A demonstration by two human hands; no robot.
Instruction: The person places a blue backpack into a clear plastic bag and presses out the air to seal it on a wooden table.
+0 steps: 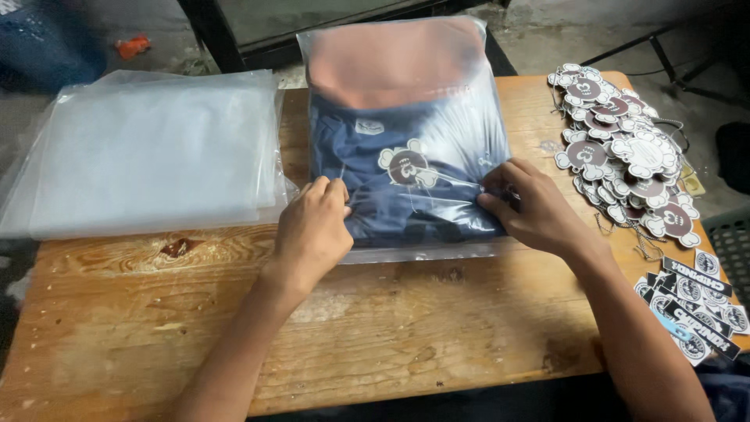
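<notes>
Bare table (pixel 234 328) near; tags (pixel 625 156) crowd right.

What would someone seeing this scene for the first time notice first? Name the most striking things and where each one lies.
The clear plastic bag holding a folded navy garment lies at the middle of the wooden table, with the left hand and right hand pressing on its near edge. A heap of brown-and-white cartoon-shaped hang tags sits at the table's right end. A stack of empty clear bags lies at the left.
</notes>
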